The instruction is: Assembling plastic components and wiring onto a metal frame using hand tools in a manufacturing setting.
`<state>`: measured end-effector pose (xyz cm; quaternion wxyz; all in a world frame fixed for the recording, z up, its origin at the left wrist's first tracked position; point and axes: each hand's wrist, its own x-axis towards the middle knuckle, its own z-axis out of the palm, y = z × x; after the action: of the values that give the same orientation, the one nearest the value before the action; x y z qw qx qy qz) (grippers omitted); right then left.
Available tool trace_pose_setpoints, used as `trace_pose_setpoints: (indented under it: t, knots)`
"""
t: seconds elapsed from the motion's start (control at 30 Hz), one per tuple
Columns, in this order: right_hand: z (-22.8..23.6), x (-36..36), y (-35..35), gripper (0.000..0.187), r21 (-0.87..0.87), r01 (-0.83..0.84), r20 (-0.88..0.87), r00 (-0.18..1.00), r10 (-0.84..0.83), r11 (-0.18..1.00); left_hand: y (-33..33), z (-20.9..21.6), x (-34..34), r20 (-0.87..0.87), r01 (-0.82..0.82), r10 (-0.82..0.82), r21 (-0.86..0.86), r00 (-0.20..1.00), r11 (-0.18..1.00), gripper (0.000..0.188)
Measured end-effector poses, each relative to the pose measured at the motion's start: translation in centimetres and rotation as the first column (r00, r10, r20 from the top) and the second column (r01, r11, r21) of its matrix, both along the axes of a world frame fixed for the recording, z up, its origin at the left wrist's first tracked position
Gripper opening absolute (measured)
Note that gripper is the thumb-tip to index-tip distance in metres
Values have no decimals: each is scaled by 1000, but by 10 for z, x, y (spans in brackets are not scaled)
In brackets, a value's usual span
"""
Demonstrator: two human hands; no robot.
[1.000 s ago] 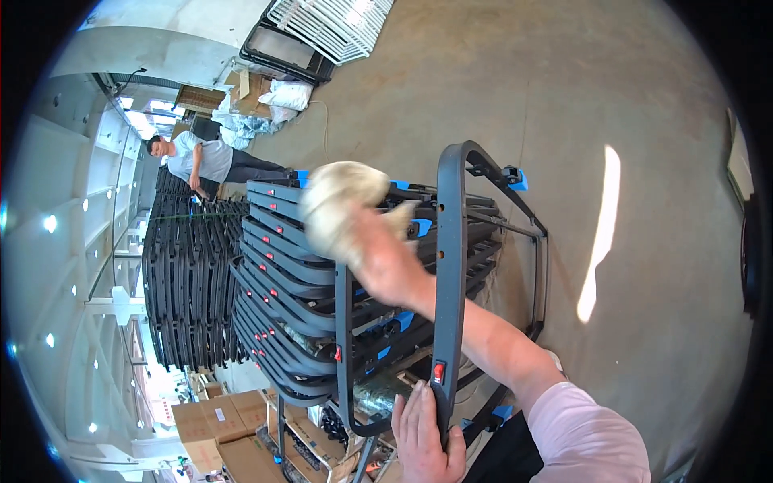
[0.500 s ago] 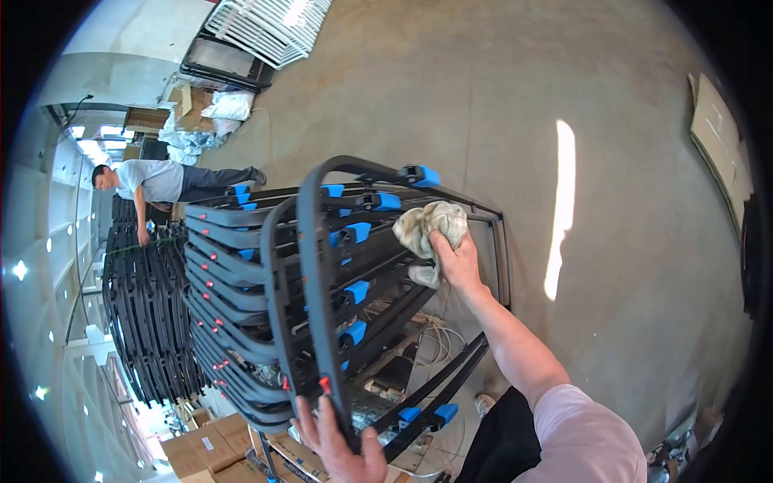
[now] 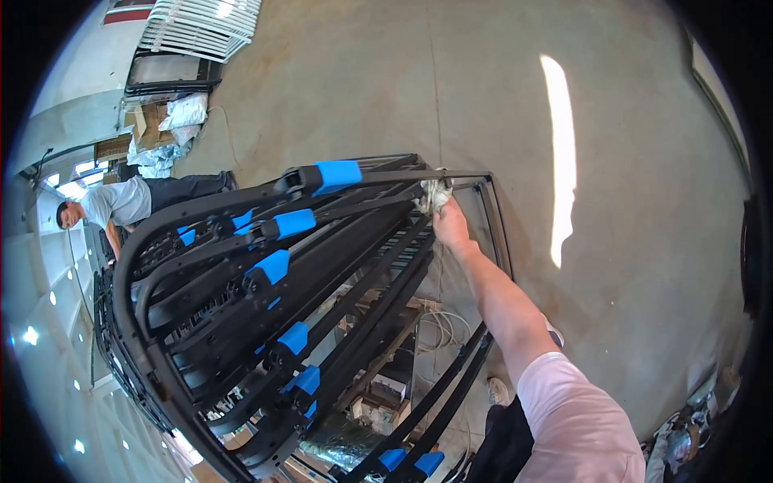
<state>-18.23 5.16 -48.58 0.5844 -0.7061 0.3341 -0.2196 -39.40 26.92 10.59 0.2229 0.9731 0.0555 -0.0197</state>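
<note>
A crumpled, grey-white rag (image 3: 436, 196) is in my right hand (image 3: 452, 226), whose fingers are closed on it. With the rag I am touching a black tube of the nearest metal frame (image 3: 141, 334), close to its far right corner. This frame has rounded corners and bright blue clips (image 3: 336, 176) along its bars. Behind it, several similar black frames are stacked closely together. My left hand does not show.
Through the frames I see coiled pale cable (image 3: 441, 334) and plastic-wrapped material (image 3: 346, 441) below. A person (image 3: 121, 201) in a light shirt stands at the far left. White racks (image 3: 197, 30) lean at the back left. Concrete floor (image 3: 499, 88) extends to the right.
My right hand has carried the rag forward to the tube near the frame's far corner. The nearest frame now appears larger and tilted further left. My left hand has left the view.
</note>
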Motion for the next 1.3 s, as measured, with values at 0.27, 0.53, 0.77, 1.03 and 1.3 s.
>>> trace_pose_setpoints:
  t: [0.27, 0.53, 0.77, 1.03, 1.3]
  knots:
    - [106, 17, 40, 59, 51, -90, 383, 921, 64, 995, 10, -1, 19, -100, 9, 7, 165, 995, 986, 85]
    - [-185, 4, -28, 67, 392, -18, -368, 914, 174, 920, 31, -5, 11, -4, 157, -160, 214, 987, 964, 76]
    - [-147, 17, -4, 71, 538, -48, 15, 999, 47, 842, 16, -6, 5, 47, 66, -73, 132, 996, 989, 74]
    - [183, 38, 76, 51, 116, -104, 551, 834, 23, 988, 17, -17, 9, 143, 87, -80, -43, 986, 995, 91]
    - [291, -96, 68, 34, 395, -440, 410, 870, 273, 806, 43, -11, 29, 74, 297, -307, 124, 949, 947, 81]
